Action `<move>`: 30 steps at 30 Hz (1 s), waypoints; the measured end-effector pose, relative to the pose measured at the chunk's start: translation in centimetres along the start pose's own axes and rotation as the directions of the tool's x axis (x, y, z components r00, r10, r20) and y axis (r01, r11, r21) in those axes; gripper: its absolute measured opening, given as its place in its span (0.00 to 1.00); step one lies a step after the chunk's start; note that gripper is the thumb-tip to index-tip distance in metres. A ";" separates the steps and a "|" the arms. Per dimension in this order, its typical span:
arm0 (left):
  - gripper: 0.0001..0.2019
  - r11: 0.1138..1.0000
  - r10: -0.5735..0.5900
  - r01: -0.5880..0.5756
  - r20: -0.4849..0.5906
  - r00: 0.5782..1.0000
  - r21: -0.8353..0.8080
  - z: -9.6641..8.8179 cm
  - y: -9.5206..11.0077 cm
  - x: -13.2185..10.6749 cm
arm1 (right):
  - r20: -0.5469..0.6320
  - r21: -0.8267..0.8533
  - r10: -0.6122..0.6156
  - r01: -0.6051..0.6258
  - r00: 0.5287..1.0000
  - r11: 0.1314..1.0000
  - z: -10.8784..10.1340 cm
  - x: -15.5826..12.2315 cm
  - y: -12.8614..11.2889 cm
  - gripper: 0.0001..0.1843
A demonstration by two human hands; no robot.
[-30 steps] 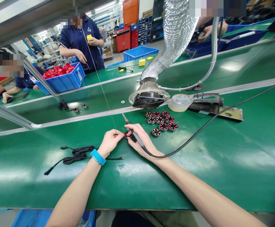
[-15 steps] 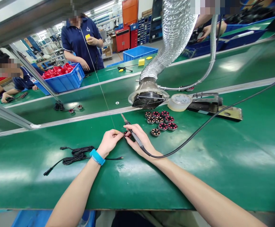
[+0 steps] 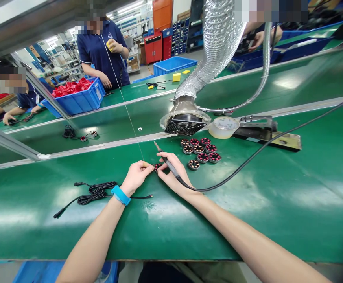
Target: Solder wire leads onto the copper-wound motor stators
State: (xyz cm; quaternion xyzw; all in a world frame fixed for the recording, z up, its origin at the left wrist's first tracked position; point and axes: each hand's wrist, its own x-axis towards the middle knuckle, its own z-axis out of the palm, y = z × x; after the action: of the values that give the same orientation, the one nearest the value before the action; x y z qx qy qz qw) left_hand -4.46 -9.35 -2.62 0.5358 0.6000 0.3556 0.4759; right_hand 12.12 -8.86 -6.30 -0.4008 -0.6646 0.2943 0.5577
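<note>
My left hand [image 3: 137, 175], with a blue wristband [image 3: 120, 195], is closed in a pinch where a thin solder wire [image 3: 128, 114] comes down from above. Its fingertips meet a small round part with red and black segments [image 3: 157, 167] on the green work surface. On the other side of that part, my right hand [image 3: 174, 171] grips a soldering iron [image 3: 169, 165], its tip pointing up and away. The right thumb and fingertips are beside the round part and partly hide it. Several similar round parts [image 3: 202, 151] sit grouped to the right.
Coiled black cables [image 3: 97, 192] lie left of my hands. Ahead hang a fume extraction hose [image 3: 186, 88] and its fan. A round tub [image 3: 224, 127] stands by a metal stand [image 3: 267, 135]. Beyond a rail, a belt carries a white washer [image 3: 140, 129]. Co-workers stand and sit across.
The soldering iron has shifted slightly right, and my right fingers have opened a little from the round part. The washer, cable and parts on the far belt have slid left.
</note>
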 end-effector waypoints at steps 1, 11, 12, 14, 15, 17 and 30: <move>0.16 1.000 -0.001 0.001 0.004 1.000 -0.002 0.0 0.0 0.0 | -0.014 0.008 0.020 -0.020 1.000 1.000 0.1 0.0 0.0 0.26; 0.15 1.000 -0.003 0.002 0.031 1.000 0.020 -0.2 0.1 -0.1 | 0.003 0.081 0.099 -0.099 0.995 0.992 -0.2 -0.3 -0.1 0.26; 0.16 1.000 -0.003 0.002 0.032 0.999 0.019 -0.2 0.1 -0.1 | 0.010 0.079 0.100 -0.100 0.995 0.992 -0.3 -0.4 0.0 0.26; 0.16 1.000 -0.005 0.005 0.038 0.999 0.016 -0.2 -0.1 0.0 | 0.007 0.039 0.084 -0.084 0.996 0.996 -0.4 -0.6 0.0 0.27; 0.16 1.000 -0.006 0.006 0.042 0.999 0.014 -0.2 -0.1 0.0 | 0.002 0.012 0.072 -0.072 0.997 0.997 -0.5 -0.6 0.1 0.27; 0.17 1.000 -0.006 0.005 0.048 0.999 0.019 -0.2 -0.3 0.1 | 0.002 -0.025 0.057 -0.057 0.998 0.998 -0.5 -0.7 0.2 0.27; 0.14 0.992 0.038 -0.039 0.008 0.999 0.116 0.2 -0.3 0.0 | -0.330 -0.066 0.007 -0.030 0.944 0.997 -2.6 0.5 -3.0 0.14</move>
State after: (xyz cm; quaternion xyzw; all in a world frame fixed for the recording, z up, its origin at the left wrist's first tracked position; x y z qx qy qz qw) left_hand -4.38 -9.44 -2.96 0.5752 0.6078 0.3275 0.4387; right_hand 14.00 -10.07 -3.05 -0.4699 -0.5679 0.2049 0.6440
